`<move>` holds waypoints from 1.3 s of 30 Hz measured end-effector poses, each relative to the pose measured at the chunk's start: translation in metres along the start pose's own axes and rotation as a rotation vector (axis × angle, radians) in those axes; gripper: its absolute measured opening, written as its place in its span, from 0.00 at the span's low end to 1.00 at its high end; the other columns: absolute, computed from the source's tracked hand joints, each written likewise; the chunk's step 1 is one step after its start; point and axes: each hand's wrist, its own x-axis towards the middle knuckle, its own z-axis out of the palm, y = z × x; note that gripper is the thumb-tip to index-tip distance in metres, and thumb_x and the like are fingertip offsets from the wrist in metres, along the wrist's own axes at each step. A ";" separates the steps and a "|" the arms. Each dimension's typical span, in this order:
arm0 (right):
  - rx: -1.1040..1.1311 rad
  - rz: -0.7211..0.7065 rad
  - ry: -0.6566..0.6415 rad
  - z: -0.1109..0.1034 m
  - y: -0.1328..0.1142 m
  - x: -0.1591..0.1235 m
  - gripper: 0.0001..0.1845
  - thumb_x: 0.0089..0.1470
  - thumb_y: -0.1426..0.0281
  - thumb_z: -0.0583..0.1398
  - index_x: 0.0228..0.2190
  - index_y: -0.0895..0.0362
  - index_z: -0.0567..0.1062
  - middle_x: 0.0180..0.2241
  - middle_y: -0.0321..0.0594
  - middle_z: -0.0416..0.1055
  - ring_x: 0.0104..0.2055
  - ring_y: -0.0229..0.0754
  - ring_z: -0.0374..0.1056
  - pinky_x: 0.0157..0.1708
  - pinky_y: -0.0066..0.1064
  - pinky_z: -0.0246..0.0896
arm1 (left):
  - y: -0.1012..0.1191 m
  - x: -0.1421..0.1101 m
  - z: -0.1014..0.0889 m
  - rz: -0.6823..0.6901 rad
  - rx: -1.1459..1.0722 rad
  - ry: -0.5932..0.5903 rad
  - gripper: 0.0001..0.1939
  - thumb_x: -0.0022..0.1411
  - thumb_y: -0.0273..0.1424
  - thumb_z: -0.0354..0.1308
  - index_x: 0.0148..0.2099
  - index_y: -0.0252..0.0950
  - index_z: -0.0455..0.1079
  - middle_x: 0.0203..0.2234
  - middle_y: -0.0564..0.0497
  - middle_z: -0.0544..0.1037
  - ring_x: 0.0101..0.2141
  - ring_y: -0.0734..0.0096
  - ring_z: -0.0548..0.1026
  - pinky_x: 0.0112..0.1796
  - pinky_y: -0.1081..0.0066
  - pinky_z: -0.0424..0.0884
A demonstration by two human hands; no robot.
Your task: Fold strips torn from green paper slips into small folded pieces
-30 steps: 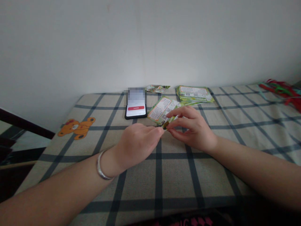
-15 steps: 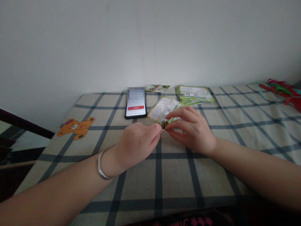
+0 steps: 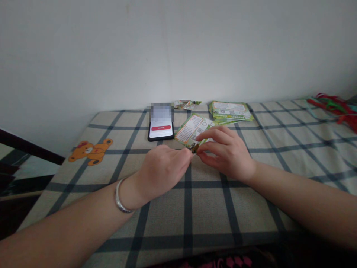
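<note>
Both my hands meet at the middle of the table over a small piece of green and dark printed paper (image 3: 193,148), mostly hidden by my fingers. My left hand (image 3: 166,167), wearing a silver bangle (image 3: 119,197) at the wrist, pinches its left end with thumb and fingers closed. On the other side, my right hand (image 3: 227,154) pinches it between thumb and index finger, the other fingers curved above. Just behind the fingertips lies a flat green-and-white printed card (image 3: 191,128), partly covered by my right hand.
A phone (image 3: 161,133) with a lit screen lies left of the card. Behind it is a crumpled or folded printed paper (image 3: 187,104). A stack of similar cards (image 3: 232,108) sits by the wall. Red and green fabric (image 3: 337,108) lies far right; a bear picture (image 3: 90,152) at left.
My fingertips shift slightly on the small paper. A pale folded part seen by my right fingers a second ago no longer shows. The phone and cards stay put.
</note>
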 end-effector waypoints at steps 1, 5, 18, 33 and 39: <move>-0.001 0.003 -0.003 0.001 0.000 0.000 0.01 0.55 0.70 0.61 0.31 0.53 0.75 0.43 0.39 0.75 0.43 0.45 0.67 0.41 0.39 0.64 | 0.000 0.000 0.000 0.001 0.003 -0.003 0.11 0.67 0.26 0.47 0.32 0.35 0.66 0.20 0.53 0.76 0.21 0.71 0.73 0.23 0.70 0.63; -0.007 0.001 -0.018 0.002 0.000 0.000 0.02 0.56 0.70 0.60 0.32 0.53 0.74 0.42 0.39 0.75 0.43 0.44 0.67 0.41 0.39 0.63 | 0.001 0.000 0.001 -0.008 -0.006 -0.004 0.10 0.67 0.27 0.48 0.32 0.35 0.65 0.21 0.54 0.76 0.22 0.71 0.73 0.23 0.70 0.63; 0.004 -0.045 -0.029 0.001 0.002 0.001 0.03 0.55 0.72 0.60 0.33 0.54 0.75 0.43 0.39 0.75 0.45 0.45 0.67 0.42 0.40 0.66 | 0.001 0.002 0.000 0.024 -0.010 0.010 0.11 0.67 0.27 0.47 0.32 0.35 0.65 0.21 0.53 0.76 0.22 0.70 0.74 0.23 0.69 0.64; -0.126 -0.058 -0.014 -0.001 0.001 -0.001 0.03 0.56 0.70 0.60 0.33 0.55 0.75 0.46 0.40 0.75 0.51 0.47 0.67 0.46 0.41 0.66 | 0.000 0.000 0.002 0.052 -0.006 0.029 0.10 0.67 0.26 0.48 0.32 0.35 0.65 0.21 0.53 0.76 0.22 0.68 0.74 0.23 0.68 0.64; -0.158 -0.073 0.021 -0.003 0.004 -0.001 0.01 0.56 0.71 0.61 0.31 0.56 0.74 0.45 0.40 0.75 0.50 0.47 0.67 0.47 0.40 0.66 | -0.004 -0.002 0.002 0.066 0.004 0.025 0.07 0.66 0.25 0.50 0.33 0.35 0.65 0.21 0.53 0.75 0.23 0.67 0.75 0.23 0.68 0.64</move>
